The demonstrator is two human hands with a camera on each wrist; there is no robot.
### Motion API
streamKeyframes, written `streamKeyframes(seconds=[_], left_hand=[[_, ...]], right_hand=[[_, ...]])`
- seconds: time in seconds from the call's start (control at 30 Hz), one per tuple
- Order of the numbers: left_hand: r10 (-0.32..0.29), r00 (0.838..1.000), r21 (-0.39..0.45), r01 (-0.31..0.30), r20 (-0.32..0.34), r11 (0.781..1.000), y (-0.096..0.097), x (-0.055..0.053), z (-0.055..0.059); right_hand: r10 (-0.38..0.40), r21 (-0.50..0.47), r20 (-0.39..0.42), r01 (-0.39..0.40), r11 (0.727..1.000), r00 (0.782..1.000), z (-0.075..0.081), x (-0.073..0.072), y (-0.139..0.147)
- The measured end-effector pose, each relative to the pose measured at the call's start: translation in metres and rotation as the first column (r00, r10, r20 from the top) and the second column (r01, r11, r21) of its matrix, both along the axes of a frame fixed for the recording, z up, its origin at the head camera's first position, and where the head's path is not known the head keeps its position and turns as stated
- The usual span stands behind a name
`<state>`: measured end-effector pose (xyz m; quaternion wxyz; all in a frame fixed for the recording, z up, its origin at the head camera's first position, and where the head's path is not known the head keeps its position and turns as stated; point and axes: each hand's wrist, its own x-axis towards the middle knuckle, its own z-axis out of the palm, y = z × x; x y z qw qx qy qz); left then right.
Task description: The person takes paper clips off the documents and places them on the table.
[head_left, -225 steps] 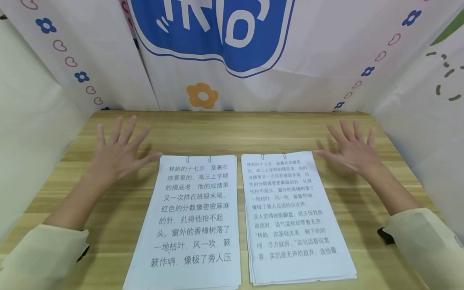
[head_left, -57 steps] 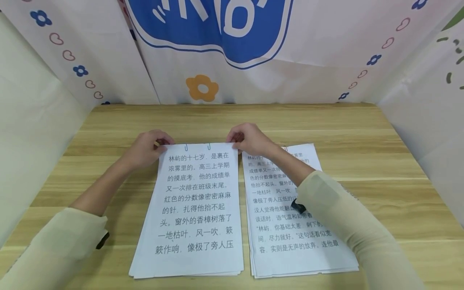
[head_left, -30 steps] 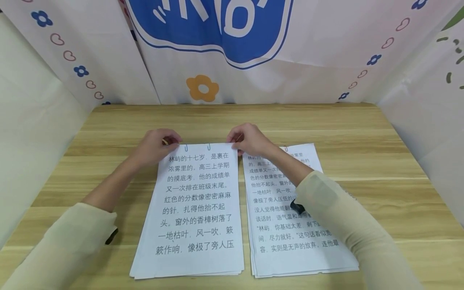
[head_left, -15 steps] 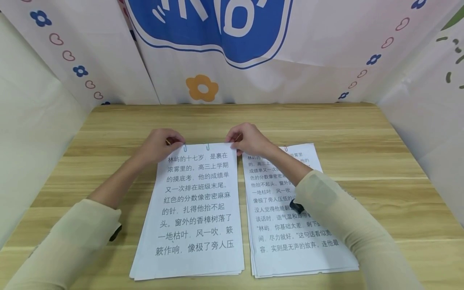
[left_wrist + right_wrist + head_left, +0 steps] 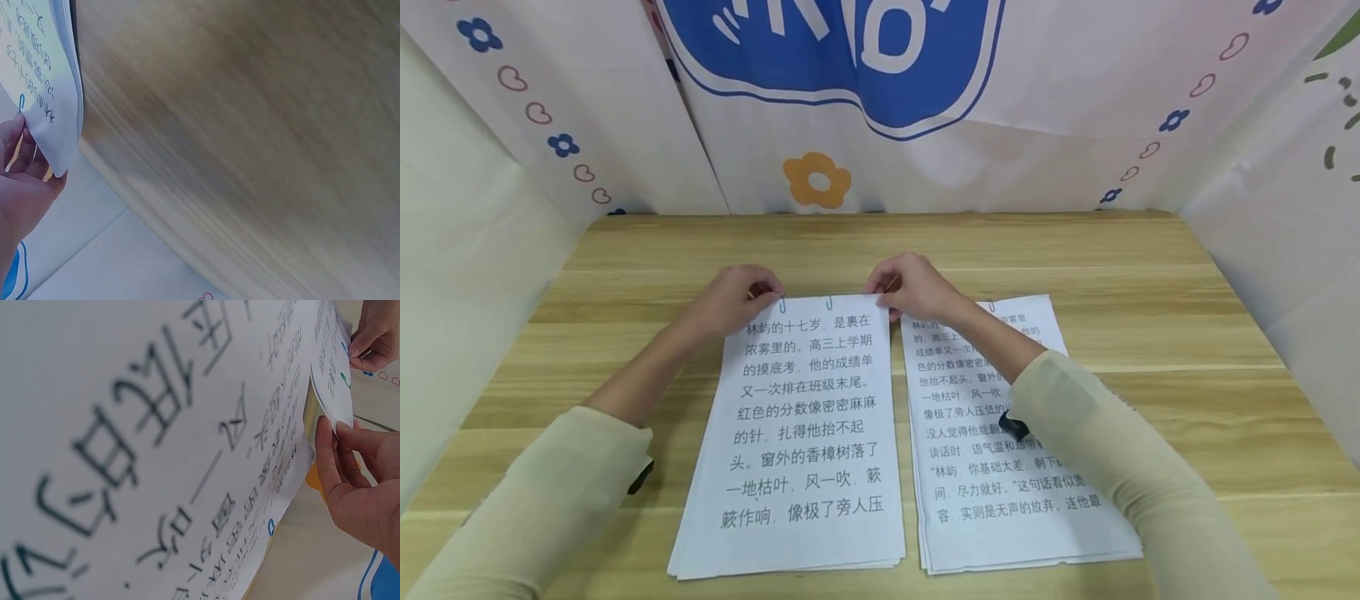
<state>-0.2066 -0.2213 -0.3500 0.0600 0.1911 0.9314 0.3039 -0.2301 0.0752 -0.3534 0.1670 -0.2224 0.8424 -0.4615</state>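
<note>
Two stacks of printed paper lie side by side on the table. At the left stack (image 5: 805, 550), my left hand (image 5: 733, 298) pinches the blue paper clip (image 5: 782, 306) on the top edge between thumb and fingers. The left wrist view shows these fingertips right at the end of the clip (image 5: 22, 102), with the other fingers behind the sheets. My right hand (image 5: 919, 290) grips the same stack's top right corner, thumb in front and fingers behind. Between the hands, a green-blue clip (image 5: 830, 303) sits on the top edge.
The right stack (image 5: 1000, 550) lies under my right forearm, with a reddish clip (image 5: 991, 307) on its top edge. Beyond the wooden table (image 5: 1075, 267) hangs a white cloth with a blue emblem (image 5: 827, 75). White cloth walls stand at both sides.
Both hands, earlier spread flat on the table, have come to the left stack's top edge. My left hand has since slid right from the corner to the clip; my right hand stays put.
</note>
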Motion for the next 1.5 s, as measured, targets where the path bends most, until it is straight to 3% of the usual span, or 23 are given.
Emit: streamKeyframes(seconds=[0.23, 1.0, 1.2, 1.5], left_hand=[[-0.002, 0.999, -0.019, 0.003, 0.033, 1.000, 0.0022, 0.0005, -0.0008], [0.046, 0.999, -0.024, -0.046, 0.026, 0.999, 0.0053, 0.0015, -0.0035], [0.023, 1.000, -0.026, -0.023, 0.009, 0.999, 0.0041, -0.0005, -0.0024], [-0.071, 0.996, -0.203, 0.060, -0.047, 0.977, 0.0063, -0.0028, 0.0019]], right_hand=[[0.009, -0.006, -0.001, -0.009, 1.000, 1.000, 0.0003, 0.0003, -0.0002], [0.014, 0.001, -0.010, -0.014, 1.000, 1.000, -0.0003, 0.0001, 0.0004], [0.006, 0.005, -0.005, -0.006, 1.000, 1.000, 0.0004, 0.0001, 0.0011], [0.016, 0.006, -0.016, -0.016, 1.000, 1.000, -0.0001, -0.0006, 0.0012]])
